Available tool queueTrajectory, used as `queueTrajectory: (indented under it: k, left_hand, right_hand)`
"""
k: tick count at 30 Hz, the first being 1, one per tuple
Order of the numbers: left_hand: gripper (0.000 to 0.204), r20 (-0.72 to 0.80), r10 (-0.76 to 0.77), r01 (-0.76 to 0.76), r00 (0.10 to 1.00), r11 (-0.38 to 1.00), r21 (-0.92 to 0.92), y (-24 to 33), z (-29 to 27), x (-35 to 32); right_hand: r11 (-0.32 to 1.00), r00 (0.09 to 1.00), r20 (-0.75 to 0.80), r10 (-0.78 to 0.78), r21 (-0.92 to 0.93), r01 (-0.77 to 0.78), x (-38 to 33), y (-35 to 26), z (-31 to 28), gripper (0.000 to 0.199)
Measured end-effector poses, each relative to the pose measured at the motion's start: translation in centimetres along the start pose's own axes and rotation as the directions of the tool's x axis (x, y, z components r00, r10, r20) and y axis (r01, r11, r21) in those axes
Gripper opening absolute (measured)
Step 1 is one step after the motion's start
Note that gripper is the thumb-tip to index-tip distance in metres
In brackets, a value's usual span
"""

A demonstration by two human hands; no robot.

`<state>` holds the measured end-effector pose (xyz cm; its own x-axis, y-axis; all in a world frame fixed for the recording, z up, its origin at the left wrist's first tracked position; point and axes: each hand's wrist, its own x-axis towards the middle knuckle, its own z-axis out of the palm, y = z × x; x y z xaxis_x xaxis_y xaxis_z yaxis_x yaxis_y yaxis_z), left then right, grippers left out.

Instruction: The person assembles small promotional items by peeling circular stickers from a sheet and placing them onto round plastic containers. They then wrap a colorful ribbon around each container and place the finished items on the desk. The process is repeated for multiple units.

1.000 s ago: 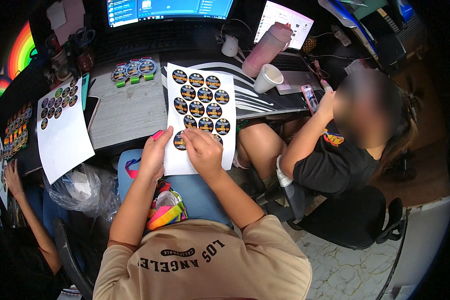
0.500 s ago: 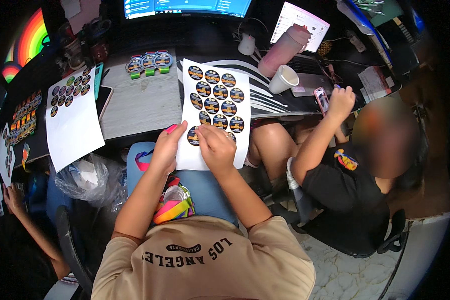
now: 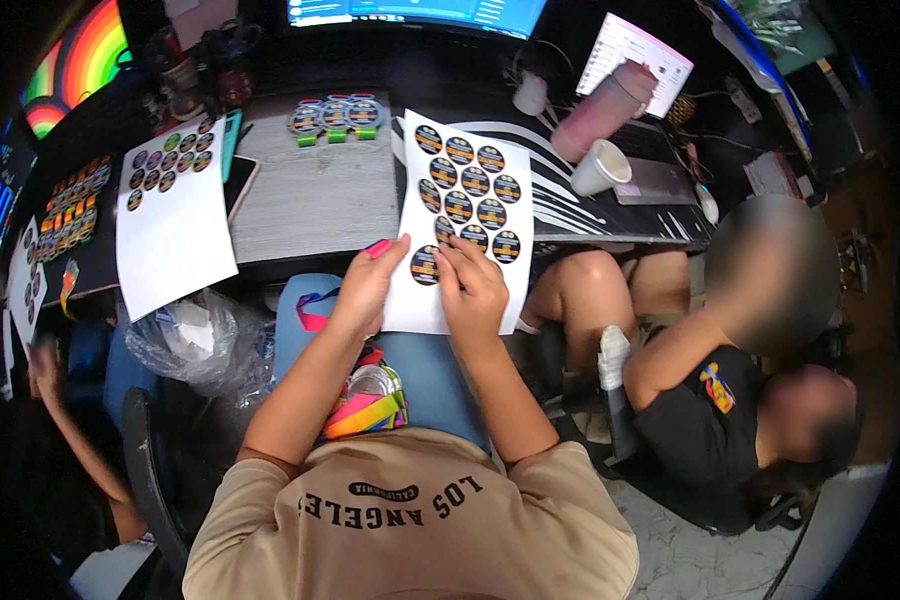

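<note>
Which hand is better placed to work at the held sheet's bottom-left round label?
Probably the right hand: its fingertips sit at or near the label's upper right. The left hand is busy gripping the sheet's left edge.

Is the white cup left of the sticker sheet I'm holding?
No, the white cup is to the right of the sticker sheet, near the pink bottle.

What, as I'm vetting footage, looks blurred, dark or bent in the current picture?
In the head view, corners are black and the monitor glows; head view too, the desk curves along its edge and the co-worker at right is partly blurred.
</note>
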<state>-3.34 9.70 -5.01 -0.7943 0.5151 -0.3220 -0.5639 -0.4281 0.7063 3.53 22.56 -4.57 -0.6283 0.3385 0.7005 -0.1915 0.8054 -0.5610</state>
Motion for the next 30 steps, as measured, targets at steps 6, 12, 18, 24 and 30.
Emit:
queueTrajectory:
  k: [6, 12, 18, 24, 30]
  left_hand:
    - [0.036, 0.045, -0.007, 0.007, 0.999, 1.0, 0.011, -0.2, -0.6, 0.3]
    - [0.037, 0.069, -0.052, 0.056, 0.996, 0.997, -0.055, -0.2, -0.4, 0.0]
    - [0.037, 0.056, -0.076, 0.08, 0.996, 0.993, -0.087, -0.2, -0.1, 0.0]
    - [0.033, 0.081, -0.04, 0.047, 0.996, 0.995, -0.087, -0.2, 0.0, -0.1]
    - [0.035, 0.062, -0.013, 0.017, 0.998, 0.997, -0.074, -0.5, -0.2, 0.1]
  right_hand:
    - [0.984, 0.989, 0.01, 0.145, 0.103, -0.145, -0.8, 0.0, 0.0, 0.014]
    - [0.97, 0.978, -0.02, 0.209, 0.131, -0.204, -1.2, 0.1, -0.1, 0.014]
    - [0.995, 0.994, -0.067, 0.09, 0.038, -0.087, -1.4, -0.2, -0.2, 0.013]
    - [0.999, 0.996, -0.078, 0.05, 0.02, -0.049, -1.4, -0.4, 0.1, 0.012]
    - [0.997, 0.999, 0.008, 0.042, 0.065, -0.042, -1.0, -0.2, -0.9, 0.015]
